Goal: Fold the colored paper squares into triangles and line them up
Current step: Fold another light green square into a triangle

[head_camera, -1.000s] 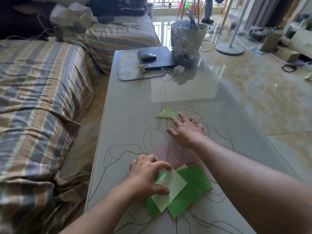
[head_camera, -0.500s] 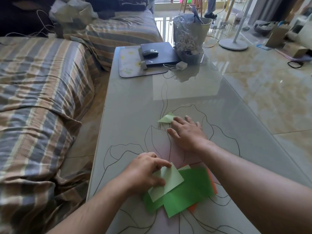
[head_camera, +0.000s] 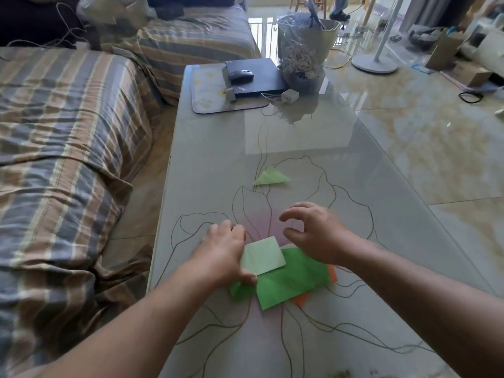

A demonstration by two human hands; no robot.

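A pale green paper square (head_camera: pixel 263 255) lies on top of a small stack of bright green sheets (head_camera: pixel 289 285), with an orange sheet (head_camera: pixel 301 299) peeking out underneath. My left hand (head_camera: pixel 223 255) holds the pale square at its left edge, thumb under its lower corner. My right hand (head_camera: pixel 313 231) hovers just right of and above the stack, fingers loosely curved, holding nothing. A folded pale green triangle (head_camera: pixel 271 177) lies alone farther up the glass table (head_camera: pixel 218 165).
At the table's far end sit a placemat (head_camera: pixel 207 96), a black laptop (head_camera: pixel 259 77) with a mouse (head_camera: pixel 240 75), a white charger (head_camera: pixel 289 95) and a plastic-wrapped bouquet (head_camera: pixel 302 47). A striped sofa (head_camera: pixel 62 126) runs along the left; glossy floor lies to the right.
My right hand left the folded triangle and drew back toward the stack, now raised off the table. My left hand lifted the pale square's edge.
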